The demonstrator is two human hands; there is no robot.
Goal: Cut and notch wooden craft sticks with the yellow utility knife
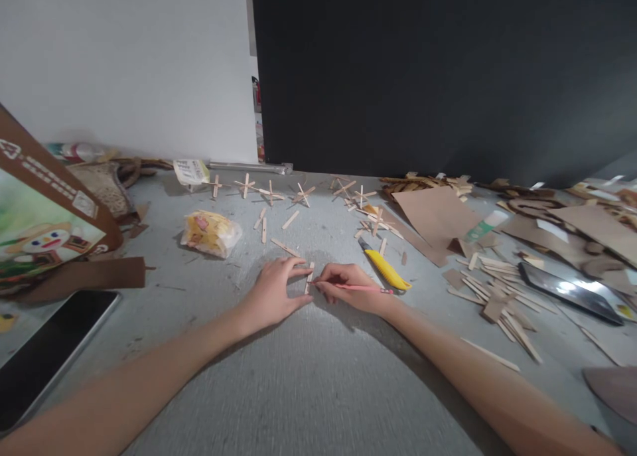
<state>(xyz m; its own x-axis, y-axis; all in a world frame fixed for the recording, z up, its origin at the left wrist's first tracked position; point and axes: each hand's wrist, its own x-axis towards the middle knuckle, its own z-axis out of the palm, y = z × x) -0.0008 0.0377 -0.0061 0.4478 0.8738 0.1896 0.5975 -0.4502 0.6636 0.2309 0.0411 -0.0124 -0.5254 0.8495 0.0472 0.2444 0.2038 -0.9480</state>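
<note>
A short wooden craft stick (309, 278) lies on the grey table in front of me. My left hand (273, 289) rests around its left side, forefinger and thumb steadying it near its two ends. In my right hand (351, 287) is a pink pencil (365, 288), gripped as for writing, its tip touching the stick. Just beyond that hand lies a yellow utility knife (385, 267). Loose sticks, such as one stick (285, 247) above my left hand, lie nearby. Several crossed-stick pieces (271, 193) stand in a row farther back.
On the left are a phone (54, 350), a brown printed bag (54, 204) and a yellow snack packet (210, 233). The right holds a stick pile (502, 297), cardboard (432, 217), a glue stick (488, 225) and a second dark phone (570, 290). A black panel (438, 77) rises behind.
</note>
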